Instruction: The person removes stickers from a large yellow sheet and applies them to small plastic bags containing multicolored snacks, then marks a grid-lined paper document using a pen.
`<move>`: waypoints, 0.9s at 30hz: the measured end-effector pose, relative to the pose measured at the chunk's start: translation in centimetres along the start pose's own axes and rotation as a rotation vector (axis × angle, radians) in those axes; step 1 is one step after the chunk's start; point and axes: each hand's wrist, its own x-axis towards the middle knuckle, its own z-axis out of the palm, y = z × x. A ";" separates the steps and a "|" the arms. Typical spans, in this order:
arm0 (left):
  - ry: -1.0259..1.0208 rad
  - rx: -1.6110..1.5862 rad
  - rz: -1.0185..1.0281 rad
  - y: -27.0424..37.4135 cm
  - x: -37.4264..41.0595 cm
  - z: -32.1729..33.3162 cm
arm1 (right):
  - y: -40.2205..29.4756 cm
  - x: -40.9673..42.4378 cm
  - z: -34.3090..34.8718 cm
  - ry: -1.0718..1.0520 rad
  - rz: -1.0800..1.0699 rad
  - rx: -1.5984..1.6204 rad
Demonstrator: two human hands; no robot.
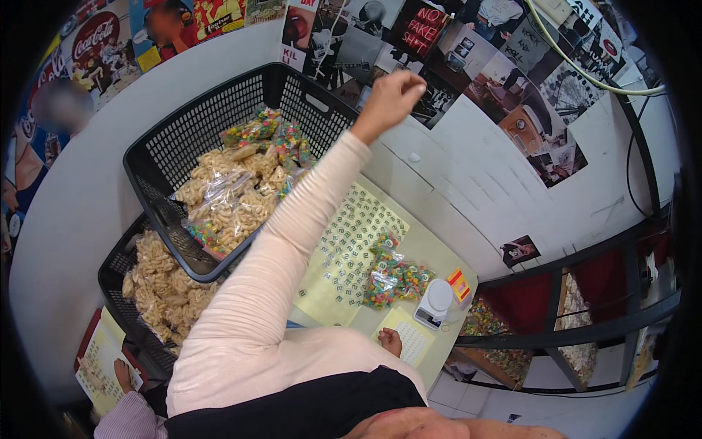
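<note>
My left hand, at the end of a cream sleeve, is raised high before the wall posters, fingers curled in and thumb close to them. I see nothing in it. My forearm crosses over a black plastic basket of clear bags of pale puffed snacks and bags of colourful candy. Low on the table, my right hand is curled at a yellow sheet of small labels; what it grips is hidden. Candy bags lie on a larger label sheet, by a white kitchen scale.
A second black basket with snack bags stands lower left. Beside it another person's hand rests on a label sheet. A yellow-red packet is by the scale. Candy-filled bins stand right, below a dark metal frame.
</note>
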 end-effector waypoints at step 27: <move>-0.126 0.587 -0.816 -40.5 -15.6 -24.1 | 4.1 -3.0 -4.4 0.198 0.101 -0.090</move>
